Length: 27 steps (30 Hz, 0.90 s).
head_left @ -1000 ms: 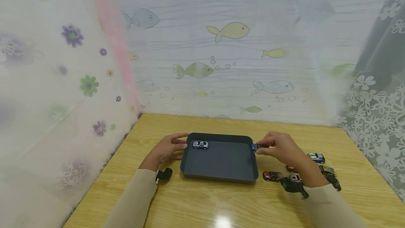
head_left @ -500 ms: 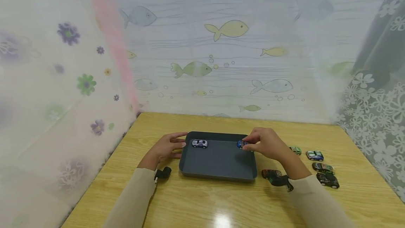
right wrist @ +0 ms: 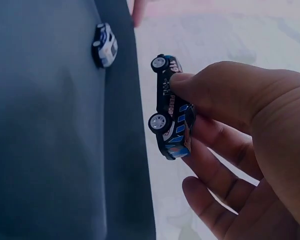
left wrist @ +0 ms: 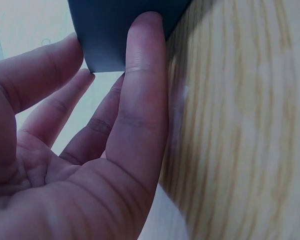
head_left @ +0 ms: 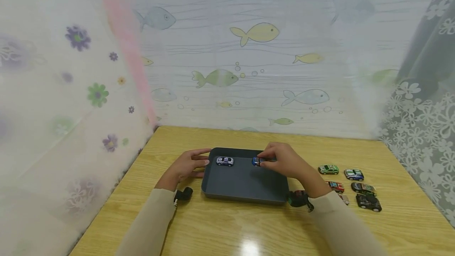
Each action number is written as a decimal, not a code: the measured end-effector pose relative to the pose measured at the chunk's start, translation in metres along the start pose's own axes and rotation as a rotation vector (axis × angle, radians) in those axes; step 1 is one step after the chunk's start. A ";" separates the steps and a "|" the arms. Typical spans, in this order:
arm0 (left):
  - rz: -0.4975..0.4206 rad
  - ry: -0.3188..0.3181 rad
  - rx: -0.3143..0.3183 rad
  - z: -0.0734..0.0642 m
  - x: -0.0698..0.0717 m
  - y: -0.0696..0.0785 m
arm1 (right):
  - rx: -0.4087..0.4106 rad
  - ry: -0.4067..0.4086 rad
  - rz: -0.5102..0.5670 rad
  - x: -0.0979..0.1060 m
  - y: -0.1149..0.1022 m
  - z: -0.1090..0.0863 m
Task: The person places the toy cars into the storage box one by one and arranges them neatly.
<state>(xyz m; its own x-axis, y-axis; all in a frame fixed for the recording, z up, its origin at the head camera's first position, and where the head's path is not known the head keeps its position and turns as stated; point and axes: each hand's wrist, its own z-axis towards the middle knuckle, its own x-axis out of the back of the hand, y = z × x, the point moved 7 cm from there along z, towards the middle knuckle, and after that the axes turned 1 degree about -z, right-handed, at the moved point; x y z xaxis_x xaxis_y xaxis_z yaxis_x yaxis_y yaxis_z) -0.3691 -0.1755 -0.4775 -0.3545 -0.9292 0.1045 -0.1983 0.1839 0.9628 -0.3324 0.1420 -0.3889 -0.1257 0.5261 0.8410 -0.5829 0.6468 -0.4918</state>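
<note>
A dark grey tray (head_left: pixel 241 183) lies on the wooden table. Inside it, near the back left corner, stands a white toy car (head_left: pixel 225 161) with dark markings. My left hand (head_left: pixel 185 168) rests against the tray's left side, its fingers extended; in the left wrist view the fingertips (left wrist: pixel 145 30) touch the outer wall at a corner. With thumb and fingers my right hand (head_left: pixel 287 162) pinches a blue and black toy car (right wrist: pixel 172 112) over the back part of the tray. In the head view those fingers partly cover this car; whether its wheels touch the tray bottom, I cannot tell.
Several toy cars stand right of the tray: a green car (head_left: pixel 328 169), a white and blue car (head_left: pixel 354 174), a red car (head_left: pixel 335 187), a dark green car (head_left: pixel 363 188) and a black car (head_left: pixel 368 202). Others are partly hidden by the right forearm. A patterned curtain (head_left: pixel 249 62) hangs behind.
My right hand has carried the blue toy car leftward, from the tray's right rim to above its back part. The left hand has stayed against the tray.
</note>
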 end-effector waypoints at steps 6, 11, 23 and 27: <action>0.012 -0.005 -0.008 0.002 -0.001 0.000 | 0.031 -0.004 0.009 -0.007 -0.006 0.008; 0.009 -0.006 -0.015 0.002 0.000 -0.002 | 0.055 -0.014 0.027 -0.014 -0.011 0.016; 0.019 0.006 -0.013 0.006 0.002 -0.004 | 0.051 -0.099 0.046 -0.037 -0.023 0.038; 0.020 0.013 -0.009 0.005 0.002 -0.003 | 0.041 -0.114 0.049 -0.046 -0.029 0.046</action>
<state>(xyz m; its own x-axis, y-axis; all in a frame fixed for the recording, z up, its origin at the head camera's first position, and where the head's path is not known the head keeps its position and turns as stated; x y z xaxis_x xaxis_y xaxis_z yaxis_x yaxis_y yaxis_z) -0.3734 -0.1760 -0.4819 -0.3465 -0.9295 0.1264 -0.1832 0.1992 0.9627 -0.3465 0.0739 -0.4030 -0.2437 0.4892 0.8374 -0.6056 0.5976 -0.5254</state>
